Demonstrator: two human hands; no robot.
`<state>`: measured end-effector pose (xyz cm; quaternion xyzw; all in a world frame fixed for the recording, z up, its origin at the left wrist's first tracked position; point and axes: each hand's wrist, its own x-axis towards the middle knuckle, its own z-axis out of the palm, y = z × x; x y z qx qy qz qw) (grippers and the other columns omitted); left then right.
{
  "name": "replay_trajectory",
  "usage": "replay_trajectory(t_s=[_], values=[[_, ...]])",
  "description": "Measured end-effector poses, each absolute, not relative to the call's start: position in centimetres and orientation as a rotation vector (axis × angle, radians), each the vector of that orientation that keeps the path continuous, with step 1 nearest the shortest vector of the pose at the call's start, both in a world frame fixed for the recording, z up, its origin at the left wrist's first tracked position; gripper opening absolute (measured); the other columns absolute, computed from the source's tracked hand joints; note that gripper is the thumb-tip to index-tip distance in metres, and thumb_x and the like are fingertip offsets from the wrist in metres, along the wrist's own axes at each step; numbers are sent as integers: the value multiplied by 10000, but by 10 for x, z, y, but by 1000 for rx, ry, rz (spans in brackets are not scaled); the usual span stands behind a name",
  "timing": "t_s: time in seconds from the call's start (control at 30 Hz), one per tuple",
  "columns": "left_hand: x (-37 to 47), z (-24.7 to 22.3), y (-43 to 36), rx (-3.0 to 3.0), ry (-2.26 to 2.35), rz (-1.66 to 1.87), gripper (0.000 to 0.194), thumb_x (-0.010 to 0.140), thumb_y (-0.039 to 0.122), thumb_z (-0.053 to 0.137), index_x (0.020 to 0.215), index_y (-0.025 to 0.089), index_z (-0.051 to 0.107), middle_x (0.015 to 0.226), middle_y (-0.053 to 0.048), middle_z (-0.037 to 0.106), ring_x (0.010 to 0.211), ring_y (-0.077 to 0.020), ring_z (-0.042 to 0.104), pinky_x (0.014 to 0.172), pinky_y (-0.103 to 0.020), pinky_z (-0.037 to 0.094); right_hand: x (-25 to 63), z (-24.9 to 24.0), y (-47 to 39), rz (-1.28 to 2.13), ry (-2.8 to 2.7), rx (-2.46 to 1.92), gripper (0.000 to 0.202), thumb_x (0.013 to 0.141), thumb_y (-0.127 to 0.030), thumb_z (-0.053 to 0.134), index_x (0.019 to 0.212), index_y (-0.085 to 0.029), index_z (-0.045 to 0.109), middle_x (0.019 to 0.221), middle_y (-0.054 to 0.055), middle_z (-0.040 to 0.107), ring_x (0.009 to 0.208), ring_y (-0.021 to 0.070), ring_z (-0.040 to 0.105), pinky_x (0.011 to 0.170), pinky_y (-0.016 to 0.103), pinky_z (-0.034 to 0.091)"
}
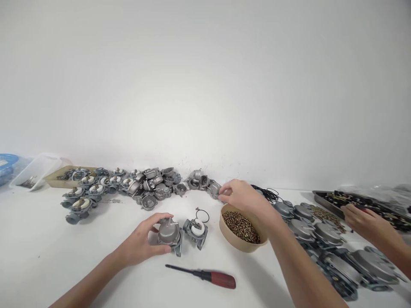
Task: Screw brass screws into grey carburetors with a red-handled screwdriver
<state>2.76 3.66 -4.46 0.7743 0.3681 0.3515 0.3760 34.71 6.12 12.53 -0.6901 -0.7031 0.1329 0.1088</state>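
My left hand (144, 239) is closed around a grey metal carburetor (169, 233) standing on the white table with its float bowl on top. Just right of it sits another carburetor (195, 231), its white float exposed. A black O-ring (203, 215) and a small brass-coloured screw (197, 209) lie behind that one. My right hand (240, 194) reaches over a tan bowl (244, 247) filled with brass-coloured screws (240, 226). Its fingertips pinch the edge of a grey float bowl (213, 188) at the back; part of the grip is hidden.
A red-handled screwdriver (221, 279) lies in front. Loose float bowls (157, 184) and carburetors with white floats (81, 204) crowd the back left. Assembled carburetors (330, 233) fill the right side. A co-worker's hand (362, 218) is beside a dark tray (321, 196) at far right.
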Motion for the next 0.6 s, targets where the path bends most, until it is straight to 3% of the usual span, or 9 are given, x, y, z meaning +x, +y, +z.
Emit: replay_trajectory(t_s=[0.1, 0.17, 0.27, 0.37, 0.5, 0.6], values=[[25, -50, 33, 2145, 971, 885, 709, 882, 354, 781, 1525, 376, 481, 1566, -85, 508, 1427, -355, 495, 1134, -498, 487, 374, 113, 71, 394, -2170, -2184, 187, 692, -178, 804, 877, -186, 828, 923, 102, 790, 827, 275, 731, 661, 304, 483], [24, -53, 31, 2227, 997, 866, 733, 919, 376, 748, 1574, 392, 419, 1622, -89, 441, 1500, -388, 398, 1183, -553, 423, 381, 99, 78, 449, -2258, -2254, 222, 664, -117, 831, 873, -190, 819, 905, 77, 787, 804, 244, 727, 654, 289, 492], [23, -55, 29, 2298, 958, 863, 716, 978, 365, 671, 1612, 413, 341, 1688, -74, 325, 1528, -394, 351, 1194, -579, 397, 381, 81, 86, 483, -2369, -2338, 129, 835, -211, 799, 942, -155, 756, 942, 56, 757, 834, 188, 708, 757, 310, 563], [23, -51, 26, 2342, 831, 911, 614, 1028, 314, 576, 1596, 416, 368, 1709, -54, 268, 1521, -373, 372, 1171, -532, 448, 379, 71, 91, 470, -2434, -2416, 231, 1001, -353, 651, 1104, -150, 691, 1111, 64, 712, 957, 183, 695, 861, 373, 601], [24, -44, 20, 2376, 721, 912, 503, 1063, 216, 445, 1524, 414, 473, 1713, -22, 241, 1494, -338, 423, 1141, -475, 494, 380, 64, 93, 419, -2454, -2462, 305, 996, -356, 659, 1223, -151, 656, 1242, 101, 670, 1067, 220, 679, 917, 411, 595], [26, -43, 16, 2414, 731, 901, 522, 1037, 186, 468, 1514, 399, 471, 1706, -29, 254, 1523, -347, 372, 1166, -500, 467, 381, 60, 92, 389, -2462, -2454, 330, 992, -356, 665, 1246, -146, 645, 1259, 110, 661, 1089, 229, 674, 932, 425, 589]])
